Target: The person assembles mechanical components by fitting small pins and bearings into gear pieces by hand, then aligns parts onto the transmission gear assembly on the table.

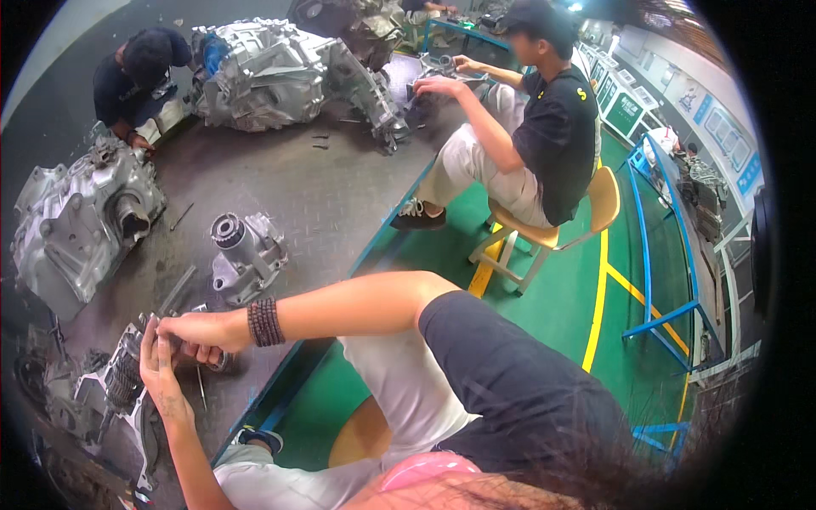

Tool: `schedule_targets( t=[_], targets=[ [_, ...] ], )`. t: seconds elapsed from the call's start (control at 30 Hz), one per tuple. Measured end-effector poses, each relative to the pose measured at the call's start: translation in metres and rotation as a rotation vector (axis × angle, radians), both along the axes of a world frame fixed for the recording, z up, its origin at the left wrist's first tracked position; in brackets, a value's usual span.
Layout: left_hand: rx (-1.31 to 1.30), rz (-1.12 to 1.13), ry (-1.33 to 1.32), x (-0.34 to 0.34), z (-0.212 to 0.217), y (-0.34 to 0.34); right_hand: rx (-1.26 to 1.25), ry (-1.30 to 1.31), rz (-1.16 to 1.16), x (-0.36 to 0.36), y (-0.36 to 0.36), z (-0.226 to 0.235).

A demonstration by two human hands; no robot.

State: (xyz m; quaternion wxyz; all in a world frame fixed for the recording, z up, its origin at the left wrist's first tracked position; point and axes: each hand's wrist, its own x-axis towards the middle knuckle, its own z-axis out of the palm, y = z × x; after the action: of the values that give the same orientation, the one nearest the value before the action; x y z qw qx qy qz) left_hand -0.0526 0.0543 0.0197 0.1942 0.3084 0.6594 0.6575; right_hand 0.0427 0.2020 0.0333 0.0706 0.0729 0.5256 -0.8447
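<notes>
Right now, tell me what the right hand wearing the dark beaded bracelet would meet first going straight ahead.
The right hand points leftward, so it would probably first meet the bare left hand, upright just ahead; whether they touch is unclear.

A single wide fisheye view is looking down from the wearer's head, its curved rim darkening to black at the corners. It is facing the dark grey, blue-edged bench (323, 183), catching the wearer's bare left grip (159, 370) and bare right grip (201, 331) close by at lower left, while the green, yellow-lined floor (557, 280) is stretching away toward the right.
</notes>
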Motion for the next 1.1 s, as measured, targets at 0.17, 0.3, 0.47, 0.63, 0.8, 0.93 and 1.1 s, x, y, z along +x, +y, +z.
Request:
schedule_targets(
  t=[0.17, 0.3, 0.47, 0.63, 0.8, 0.93, 1.1],
  targets=[
    [-0.01, -0.054, -0.043, -0.005, -0.006, -0.005, 0.017, 0.067, 0.079, 0.003, 0.003, -0.001],
    [-0.014, -0.068, -0.008, -0.003, -0.007, -0.005, 0.118, 0.026, 0.038, 0.007, 0.002, 0.006],
    [-0.025, -0.058, 0.025, -0.007, -0.009, -0.003, 0.162, 0.013, 0.025, 0.003, 0.001, 0.006],
    [-0.023, -0.01, 0.031, 0.002, -0.001, -0.001, 0.108, 0.035, 0.08, 0.005, 0.002, 0.011],
    [-0.047, 0.01, 0.058, -0.01, -0.006, -0.003, 0.099, 0.04, 0.111, 0.009, 0.002, 0.02],
    [-0.082, 0.008, 0.093, -0.006, -0.004, -0.003, 0.178, 0.06, 0.074, 0.008, 0.003, 0.016],
    [-0.052, 0.036, 0.147, 0.004, -0.001, -0.002, 0.323, 0.048, 0.033, 0.011, 0.003, 0.019]
  ],
)
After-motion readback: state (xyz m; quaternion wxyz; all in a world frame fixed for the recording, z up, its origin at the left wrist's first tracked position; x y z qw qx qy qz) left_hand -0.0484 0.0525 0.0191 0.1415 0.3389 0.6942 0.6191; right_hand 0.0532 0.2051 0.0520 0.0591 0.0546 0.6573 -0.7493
